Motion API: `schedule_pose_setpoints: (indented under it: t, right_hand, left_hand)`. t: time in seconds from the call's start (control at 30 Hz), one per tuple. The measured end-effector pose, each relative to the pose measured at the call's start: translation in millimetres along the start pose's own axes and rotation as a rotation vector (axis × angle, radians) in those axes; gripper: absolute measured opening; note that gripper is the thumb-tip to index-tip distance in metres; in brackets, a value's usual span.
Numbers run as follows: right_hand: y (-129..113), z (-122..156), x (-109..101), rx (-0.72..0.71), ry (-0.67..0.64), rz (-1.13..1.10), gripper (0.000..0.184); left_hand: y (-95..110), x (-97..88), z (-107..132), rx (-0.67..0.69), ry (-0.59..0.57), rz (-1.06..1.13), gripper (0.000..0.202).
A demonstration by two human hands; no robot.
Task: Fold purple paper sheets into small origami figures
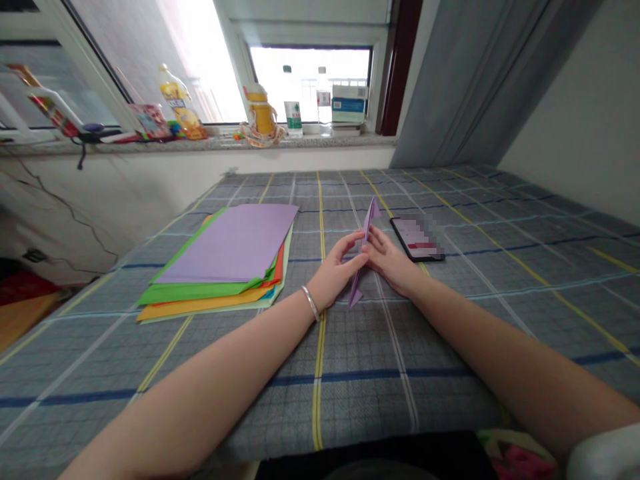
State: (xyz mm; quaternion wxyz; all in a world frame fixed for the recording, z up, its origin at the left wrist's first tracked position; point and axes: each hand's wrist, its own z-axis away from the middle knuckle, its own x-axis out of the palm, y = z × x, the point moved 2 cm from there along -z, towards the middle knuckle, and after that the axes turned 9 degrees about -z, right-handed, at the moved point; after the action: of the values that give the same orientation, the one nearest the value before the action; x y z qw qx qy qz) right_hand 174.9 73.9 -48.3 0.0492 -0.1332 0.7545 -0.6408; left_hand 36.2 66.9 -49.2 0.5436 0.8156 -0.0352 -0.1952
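Observation:
A narrow folded piece of purple paper (356,283) stands on edge between my two hands, over the checked cloth. Small flaps stick out at its top and bottom ends. My left hand (339,265) pinches it from the left, thumb and fingers at its middle. From the right, my right hand (387,259) closes on the same paper, its fingertips close to those of the left. Parts of the paper's middle are hidden behind the fingers. A silver bangle (311,304) circles my left wrist.
Left of my hands lies a stack of coloured paper (230,243), purple on top. A phone (417,240) with a lit screen rests just beyond my right hand. Bottles (324,100), a yellow cup (261,113) and a box (349,105) line the window sill behind the checked cloth (360,407).

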Motion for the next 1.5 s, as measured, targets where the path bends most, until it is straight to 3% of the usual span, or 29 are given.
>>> schedule_pose_setpoints:
  t: [0.23,0.57,0.9,1.1,1.2,1.3,1.4,1.5]
  right_hand:
    - [5.0,-2.5,-1.4,0.003,-0.033,-0.113,0.067]
    - [2.9,-3.3,-3.6,-0.082,-0.104,-0.186,0.065]
    - [7.4,-2.8,-2.6,-0.002,-0.086,-0.110,0.055]
    - [-5.7,3.3,-0.3,-0.095,0.049,0.227,0.049]
    - [-22.7,12.2,6.0,-0.130,0.119,0.605,0.045]
    - [-34.3,18.4,11.5,-0.039,0.206,0.957,0.045]
    - [-35.4,18.1,13.0,-0.004,0.203,1.007,0.040]
    - [-31.0,15.1,11.4,-0.039,0.157,0.919,0.035]
  left_hand:
    - [-12.5,-1.7,-3.5,-0.020,0.017,0.122,0.059]
    - [-2.1,-3.7,0.0,-0.042,-0.002,0.229,0.081]
    - [-5.3,-10.5,-2.7,-0.065,0.052,0.208,0.074]
    - [-5.8,-10.9,-3.1,-0.073,0.057,0.218,0.072]
    - [-6.1,-10.4,-2.7,-0.065,0.045,0.189,0.072]
    - [-4.7,-9.7,-2.2,-0.051,0.030,0.152,0.070]
    - [-1.8,-9.0,-1.4,-0.021,0.013,0.124,0.065]
    - [1.8,-8.0,-0.2,0.017,0.004,0.075,0.061]
